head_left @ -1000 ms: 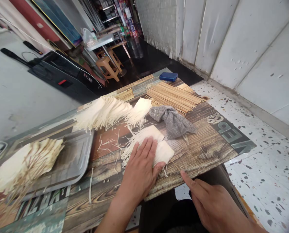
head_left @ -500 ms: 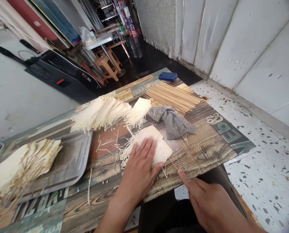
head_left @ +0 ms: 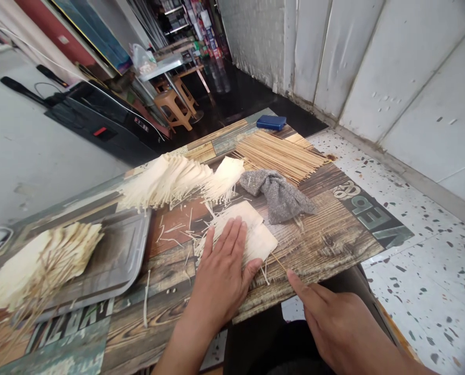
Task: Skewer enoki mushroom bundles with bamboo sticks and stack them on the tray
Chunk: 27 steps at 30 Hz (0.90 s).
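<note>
My left hand (head_left: 222, 265) lies flat on a pale slab of enoki mushroom (head_left: 265, 240), its fingers stretched over the thin stems. A bamboo skewer (head_left: 279, 262) runs from the slab's near right edge to my right hand (head_left: 334, 317), which is closed around its outer end. How deep the skewer sits in the mushroom is hidden. Just beyond lies another enoki piece (head_left: 228, 174), beside a long row of overlapping enoki slabs (head_left: 162, 179). At the left, skewered enoki (head_left: 56, 255) is heaped on a clear plastic tray (head_left: 138, 260).
A crumpled grey cloth (head_left: 277, 195) lies right of the slab. Behind it many loose bamboo skewers (head_left: 281, 156) are spread out, with a blue box (head_left: 271, 122) at the table's far end. Stray stems (head_left: 173, 227) litter the wood-patterned table (head_left: 326, 229).
The view has shifted very slightly. My left hand remains pressed on the enoki slab and my right hand stays on the skewer, with hardly any visible movement.
</note>
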{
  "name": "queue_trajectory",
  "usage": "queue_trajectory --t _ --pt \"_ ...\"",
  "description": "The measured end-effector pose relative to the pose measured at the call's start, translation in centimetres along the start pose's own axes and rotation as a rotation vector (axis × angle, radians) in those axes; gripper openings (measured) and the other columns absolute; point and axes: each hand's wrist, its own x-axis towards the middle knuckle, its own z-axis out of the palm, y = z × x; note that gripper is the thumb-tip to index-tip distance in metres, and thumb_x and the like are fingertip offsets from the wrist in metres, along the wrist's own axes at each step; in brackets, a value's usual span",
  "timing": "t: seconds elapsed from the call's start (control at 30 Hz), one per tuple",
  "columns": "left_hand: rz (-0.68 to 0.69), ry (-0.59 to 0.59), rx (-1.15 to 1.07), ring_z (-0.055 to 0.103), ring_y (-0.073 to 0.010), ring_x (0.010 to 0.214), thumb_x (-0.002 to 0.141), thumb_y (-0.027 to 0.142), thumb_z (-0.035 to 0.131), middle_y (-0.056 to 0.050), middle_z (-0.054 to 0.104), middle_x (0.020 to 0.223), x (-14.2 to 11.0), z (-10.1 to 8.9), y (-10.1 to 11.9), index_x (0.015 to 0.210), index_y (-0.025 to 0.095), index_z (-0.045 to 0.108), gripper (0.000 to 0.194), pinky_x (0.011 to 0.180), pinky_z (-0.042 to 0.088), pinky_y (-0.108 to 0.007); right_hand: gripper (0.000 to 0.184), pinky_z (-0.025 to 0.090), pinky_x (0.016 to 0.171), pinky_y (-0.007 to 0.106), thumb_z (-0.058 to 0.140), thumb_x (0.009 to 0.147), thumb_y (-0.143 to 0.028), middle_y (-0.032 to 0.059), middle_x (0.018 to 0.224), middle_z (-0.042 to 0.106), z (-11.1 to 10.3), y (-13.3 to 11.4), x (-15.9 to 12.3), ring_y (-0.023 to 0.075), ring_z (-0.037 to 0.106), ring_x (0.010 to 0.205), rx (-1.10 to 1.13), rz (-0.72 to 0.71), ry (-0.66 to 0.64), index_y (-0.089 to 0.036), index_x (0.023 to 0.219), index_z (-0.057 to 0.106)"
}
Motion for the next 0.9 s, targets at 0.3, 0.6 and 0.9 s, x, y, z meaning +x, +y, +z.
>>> queue_trajectory --t 0.3,0.6,0.9 --pt "-0.003 -0.05 -0.069 0.026 -0.0238 0.143 0.099 0.045 0.026 -0.017 0.033 0.152 0.5 0.6 -0.1 0.146 0.005 0.029 0.062 0.117 0.022 -0.048 0.055 0.048 0.046 0.027 0.033 0.072 0.002 0.0061 0.069 0.065 -0.6 0.3 -0.3 0.0159 0.06 0.053 -0.032 -0.035 -0.026 0.005 0.124 0.051" --pt "0.002 -0.065 -0.045 0.026 -0.0253 0.143 0.099 0.046 0.026 -0.017 0.032 0.152 0.6 0.8 0.0 0.145 0.003 0.03 0.063 0.117 0.023 -0.049 0.053 0.04 0.039 0.029 0.031 0.073 0.002 0.0042 0.065 0.064 -0.8 0.2 0.1 0.0153 0.059 0.047 -0.038 -0.003 -0.011 0.004 0.121 0.053" --pt "0.005 -0.041 -0.063 0.026 -0.0243 0.143 0.099 0.045 0.028 -0.017 0.033 0.152 0.6 0.9 0.0 0.145 0.003 0.03 0.062 0.117 0.023 -0.049 0.055 0.035 0.037 0.031 0.034 0.067 0.002 0.0023 0.063 0.064 -1.5 -0.2 0.8 0.0145 0.057 0.043 -0.087 -0.008 0.035 0.002 0.119 0.055"
